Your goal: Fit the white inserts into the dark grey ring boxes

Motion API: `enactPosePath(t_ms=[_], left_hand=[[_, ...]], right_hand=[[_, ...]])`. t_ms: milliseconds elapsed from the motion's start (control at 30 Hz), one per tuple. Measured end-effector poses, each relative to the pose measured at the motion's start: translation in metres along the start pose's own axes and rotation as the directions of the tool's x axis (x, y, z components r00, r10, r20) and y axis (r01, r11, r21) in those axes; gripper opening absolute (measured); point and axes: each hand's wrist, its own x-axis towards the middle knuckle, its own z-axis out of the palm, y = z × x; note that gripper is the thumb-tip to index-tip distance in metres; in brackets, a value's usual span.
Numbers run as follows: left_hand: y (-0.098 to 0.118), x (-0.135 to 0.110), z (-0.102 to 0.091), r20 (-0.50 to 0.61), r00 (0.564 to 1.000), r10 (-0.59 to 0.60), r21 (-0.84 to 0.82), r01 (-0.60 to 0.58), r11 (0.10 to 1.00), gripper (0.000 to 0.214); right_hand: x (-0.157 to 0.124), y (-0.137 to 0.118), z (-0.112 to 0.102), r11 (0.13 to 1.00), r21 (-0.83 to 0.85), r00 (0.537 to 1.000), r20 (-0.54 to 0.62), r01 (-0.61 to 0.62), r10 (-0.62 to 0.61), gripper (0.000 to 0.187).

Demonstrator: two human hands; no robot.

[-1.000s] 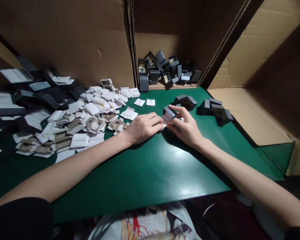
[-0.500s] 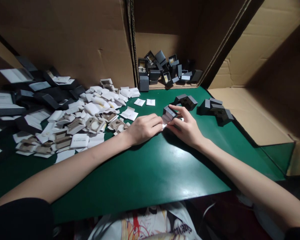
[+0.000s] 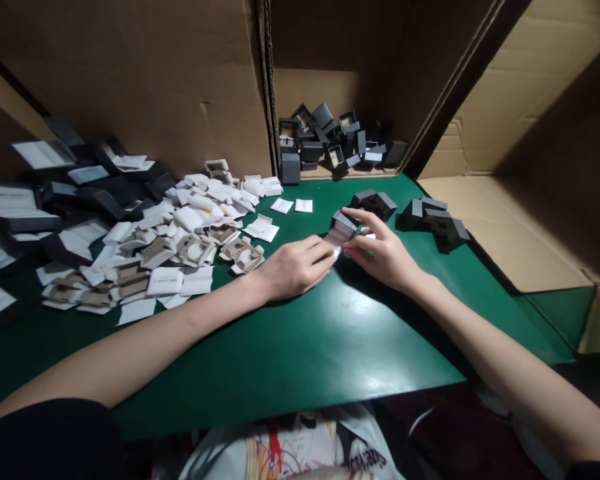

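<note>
A small dark jewellery-type box [image 3: 343,227] is tilted open just above the green table, its pale lining facing me. My right hand [image 3: 383,248] grips it from the right, index finger over the top and thumb at the lower edge. My left hand [image 3: 300,267] is at the box's near left side with fingers curled together; what lies under the fingertips is hidden. A bit of white card [image 3: 337,252] shows between the two hands. Just behind are more dark boxes [image 3: 373,203], lying open on the table.
White card inserts [image 3: 195,213] are heaped on the left, beside a pile of black boxes [image 3: 110,190]. Two small white cards [image 3: 303,206] lie near the middle. A cardboard compartment at the back holds dark boxes [image 3: 325,140]. More boxes [image 3: 433,220] sit by the right carton [image 3: 520,233].
Both hands and the box appear slightly further right, as the whole view has shifted a little. The left fingers have drawn slightly lower along the box; the right hand keeps its grip.
</note>
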Motion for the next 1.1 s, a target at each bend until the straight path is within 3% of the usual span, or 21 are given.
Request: enactPosePath(t_ms=[233, 367, 700, 1100], left_hand=[[0.017, 0.003, 0.01, -0.032, 0.995, 0.094, -0.084, -0.096, 0.992, 0.026], [0.016, 0.002, 0.008, -0.047, 0.998, 0.049, -0.133, -0.055, 0.99, 0.024], [0.013, 0.0, 0.01, 0.007, 0.999, 0.053, -0.234, -0.05, 0.971, 0.038], [0.018, 0.001, 0.008, 0.053, 0.995, 0.083, -0.164, -0.073, 0.984, 0.034]], right_hand=[[-0.004, 0.01, -0.003, 1.0, 0.005, 0.999, 0.035, -0.026, 0.026, 0.028], [-0.003, 0.006, -0.005, 0.999, 0.012, 0.999, -0.001, -0.048, 0.048, 0.034], [-0.005, 0.006, -0.001, 1.0, -0.018, 0.999, -0.054, -0.009, 0.008, 0.035], [-0.005, 0.003, 0.0, 0.999, 0.005, 0.999, -0.015, -0.04, 0.041, 0.032]])
